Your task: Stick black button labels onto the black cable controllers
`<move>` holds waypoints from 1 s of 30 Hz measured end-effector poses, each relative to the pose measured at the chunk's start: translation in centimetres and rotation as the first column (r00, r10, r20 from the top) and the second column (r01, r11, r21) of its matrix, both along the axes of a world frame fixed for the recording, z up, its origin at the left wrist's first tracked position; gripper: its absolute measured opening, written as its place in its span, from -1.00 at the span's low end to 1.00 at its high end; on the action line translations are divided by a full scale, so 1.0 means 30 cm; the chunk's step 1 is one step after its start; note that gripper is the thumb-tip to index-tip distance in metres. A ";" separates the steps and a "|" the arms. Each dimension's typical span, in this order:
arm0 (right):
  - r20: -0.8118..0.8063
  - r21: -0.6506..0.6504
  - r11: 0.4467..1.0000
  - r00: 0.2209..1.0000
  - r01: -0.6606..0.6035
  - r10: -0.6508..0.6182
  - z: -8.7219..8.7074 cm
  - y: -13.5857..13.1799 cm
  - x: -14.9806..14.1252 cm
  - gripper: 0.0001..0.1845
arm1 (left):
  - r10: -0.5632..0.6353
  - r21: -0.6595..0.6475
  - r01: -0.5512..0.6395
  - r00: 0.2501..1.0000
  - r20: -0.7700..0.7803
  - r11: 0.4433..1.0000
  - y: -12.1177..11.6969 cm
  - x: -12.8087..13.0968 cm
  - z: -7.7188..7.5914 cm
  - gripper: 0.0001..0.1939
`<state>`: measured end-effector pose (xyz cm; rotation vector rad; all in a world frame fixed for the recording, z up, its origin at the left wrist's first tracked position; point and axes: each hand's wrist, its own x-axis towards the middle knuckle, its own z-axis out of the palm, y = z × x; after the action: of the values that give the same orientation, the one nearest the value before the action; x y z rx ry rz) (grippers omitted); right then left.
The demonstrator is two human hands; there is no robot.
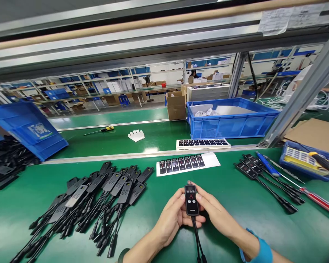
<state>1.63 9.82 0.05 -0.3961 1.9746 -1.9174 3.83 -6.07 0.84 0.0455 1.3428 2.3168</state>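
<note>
Between my two hands is a black controller box (191, 208) with a label on its face and two cables running down from its lower end. My left hand (174, 215) is closed round its left side, the thumb on the edge and fingers behind. My right hand (212, 210) grips the right side, thumb by the label's buttons. Just beyond lies a white sheet of black labels (188, 164), its right end bare. On the left is a pile of black controllers with cables (98, 193); several labelled controllers (249, 168) lie at right.
A blue screwdriver (267, 164) and a red-handled one (319, 202) lie at right near a small blue tray (287, 160). More label sheets (203, 143), a white glove (136, 136) and a yellow screwdriver (107, 129) lie beyond. A blue crate (233, 122) stands behind; another blue bin (30, 128) leans left.
</note>
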 end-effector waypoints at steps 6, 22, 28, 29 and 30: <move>-0.164 0.111 0.994 0.986 0.021 -0.003 -0.027 -0.004 0.020 -0.40 | 0.006 -0.078 -0.010 0.999 -0.054 0.997 0.008 0.010 -0.003 -0.62; -0.279 0.273 0.959 0.960 0.071 0.008 -0.025 -0.020 0.023 -0.39 | 0.008 -0.118 -0.016 0.998 -0.067 0.993 0.020 0.016 -0.020 -0.45; -0.536 0.446 0.866 0.842 0.228 0.054 -0.001 -0.011 -0.016 -0.39 | 0.005 -0.041 -0.008 0.998 -0.067 0.999 -0.015 -0.014 -0.048 -0.30; -0.564 0.526 0.804 0.821 0.279 0.084 0.005 0.002 -0.032 -0.43 | -0.003 -0.132 -0.013 0.992 -0.124 0.991 -0.027 -0.028 -0.053 -0.29; -0.584 0.613 0.709 0.804 0.349 0.109 0.011 0.020 -0.051 -0.47 | -0.001 -0.242 -0.049 0.979 -0.203 0.969 -0.041 -0.045 -0.058 -0.30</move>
<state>0.10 10.43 0.38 -0.6943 3.0151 -0.9725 2.49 -7.31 -0.90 0.1912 1.7315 2.1938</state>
